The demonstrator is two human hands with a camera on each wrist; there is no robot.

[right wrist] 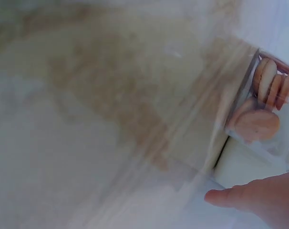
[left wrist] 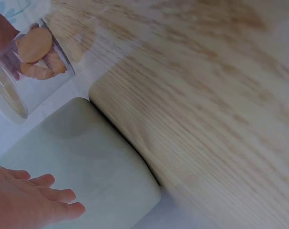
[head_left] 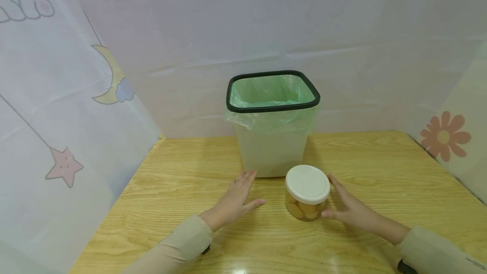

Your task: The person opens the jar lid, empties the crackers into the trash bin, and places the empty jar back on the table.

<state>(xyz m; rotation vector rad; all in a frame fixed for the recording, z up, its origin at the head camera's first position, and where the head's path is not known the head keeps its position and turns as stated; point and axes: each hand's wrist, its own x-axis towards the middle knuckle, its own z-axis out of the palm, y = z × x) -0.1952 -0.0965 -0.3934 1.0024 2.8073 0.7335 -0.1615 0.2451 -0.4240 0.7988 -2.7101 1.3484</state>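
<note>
While left grip (head_left: 233,200) and right grip (head_left: 353,210) are spread, the jar (head_left: 307,191) stands upright beside the right, open surface (head_left: 272,223) leftward.

In my head view, the jar (head_left: 307,184) has passing room at 9 o'clock over the desk (head_left: 380,172), until the left hand (head_left: 233,200); the bin (head_left: 272,151) blocks 11, the right hand (head_left: 351,209) crowds 4

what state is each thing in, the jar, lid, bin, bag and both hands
jar: upright, closed, round pieces inside
lid: on the jar
bin: upright, uncovered
bag: lining the bin, edge hanging outside
left hand: open, empty
right hand: open beside the jar, contact unclear
</note>
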